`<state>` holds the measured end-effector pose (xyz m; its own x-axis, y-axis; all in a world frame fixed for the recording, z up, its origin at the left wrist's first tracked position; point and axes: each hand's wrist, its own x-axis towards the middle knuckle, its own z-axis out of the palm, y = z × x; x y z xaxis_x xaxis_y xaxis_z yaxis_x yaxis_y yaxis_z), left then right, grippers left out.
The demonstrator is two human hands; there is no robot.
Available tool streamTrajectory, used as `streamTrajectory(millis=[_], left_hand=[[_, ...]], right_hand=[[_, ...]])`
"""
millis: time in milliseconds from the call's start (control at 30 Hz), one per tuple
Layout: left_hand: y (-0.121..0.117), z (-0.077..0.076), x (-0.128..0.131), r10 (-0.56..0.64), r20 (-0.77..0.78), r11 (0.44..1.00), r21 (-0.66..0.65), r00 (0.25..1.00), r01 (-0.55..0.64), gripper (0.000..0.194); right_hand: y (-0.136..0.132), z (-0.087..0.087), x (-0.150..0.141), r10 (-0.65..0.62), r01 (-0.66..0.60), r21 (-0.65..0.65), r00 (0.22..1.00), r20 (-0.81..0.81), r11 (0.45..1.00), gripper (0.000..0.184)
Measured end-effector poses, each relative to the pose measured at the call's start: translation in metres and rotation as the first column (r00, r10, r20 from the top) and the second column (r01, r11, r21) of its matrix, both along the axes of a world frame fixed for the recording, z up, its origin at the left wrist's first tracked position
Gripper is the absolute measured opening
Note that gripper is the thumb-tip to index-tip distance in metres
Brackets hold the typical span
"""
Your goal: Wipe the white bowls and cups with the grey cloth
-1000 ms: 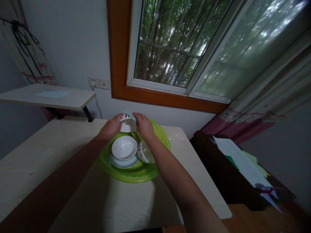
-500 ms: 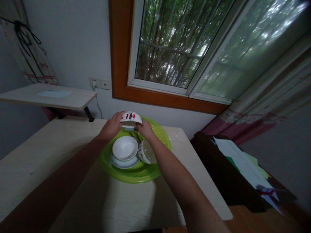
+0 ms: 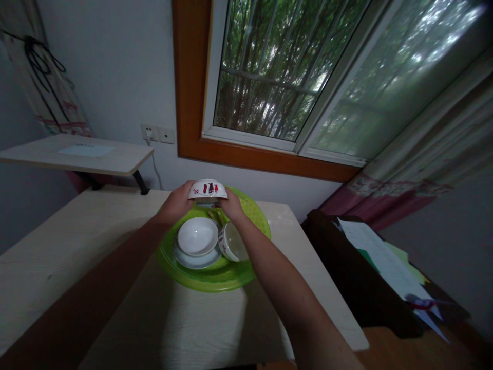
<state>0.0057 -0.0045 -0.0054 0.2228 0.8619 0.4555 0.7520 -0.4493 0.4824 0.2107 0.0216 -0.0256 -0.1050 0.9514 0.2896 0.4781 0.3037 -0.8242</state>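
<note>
My left hand [image 3: 177, 203] and my right hand [image 3: 232, 204] grip opposite sides of a white bowl [image 3: 208, 188] with red and dark figures on its outer wall. It is tipped over, its opening down, above the far part of a round green tray [image 3: 208, 283]. Something pale shows under its rim; I cannot make out what. Nearer to me in the tray, a plain white bowl [image 3: 197, 235] sits on a pale plate [image 3: 197, 261]. Beside them another patterned bowl [image 3: 233, 241] lies tilted, partly behind my right forearm. Thin yellowish sticks [image 3: 216, 216] lie behind them.
The tray stands on a pale wooden table [image 3: 127, 329]. A raised shelf [image 3: 127, 159] with a paper sheet [image 3: 87, 149] is at the left, near a wall socket [image 3: 149, 132]. A window [image 3: 285, 72] is behind. Papers [image 3: 389, 257] lie on dark furniture at the right.
The held bowl has turned over: earlier its inside faced me with a pale piece at its top edge, now its patterned outside shows. Both hands have stayed on it; the other dishes have not moved.
</note>
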Motion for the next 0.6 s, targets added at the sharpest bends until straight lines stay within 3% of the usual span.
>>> streamTrajectory(millis=[200,367,467,600], left_hand=[[-0.004,0.001,-0.001,0.052,-0.074,0.998,-0.029,0.996,-0.054,0.043],[0.004,-0.006,-0.002,0.112,-0.174,0.992,-0.042,0.978,-0.121,0.041],[0.006,-0.008,-0.003,0.138,-0.213,0.988,-0.036,0.967,-0.149,0.038],[0.003,-0.006,-0.004,0.158,-0.192,0.987,0.006,0.969,-0.16,0.042]], right_hand=[[-0.013,0.016,0.003,-0.068,0.008,0.208,0.956,0.284,0.978,0.05],[-0.033,0.031,-0.01,0.013,-0.189,0.376,0.906,0.424,0.907,0.061],[-0.041,0.034,-0.018,0.078,-0.3,0.405,0.874,0.48,0.864,0.06],[-0.037,0.03,-0.018,0.068,-0.258,0.395,0.898,0.435,0.882,0.064]])
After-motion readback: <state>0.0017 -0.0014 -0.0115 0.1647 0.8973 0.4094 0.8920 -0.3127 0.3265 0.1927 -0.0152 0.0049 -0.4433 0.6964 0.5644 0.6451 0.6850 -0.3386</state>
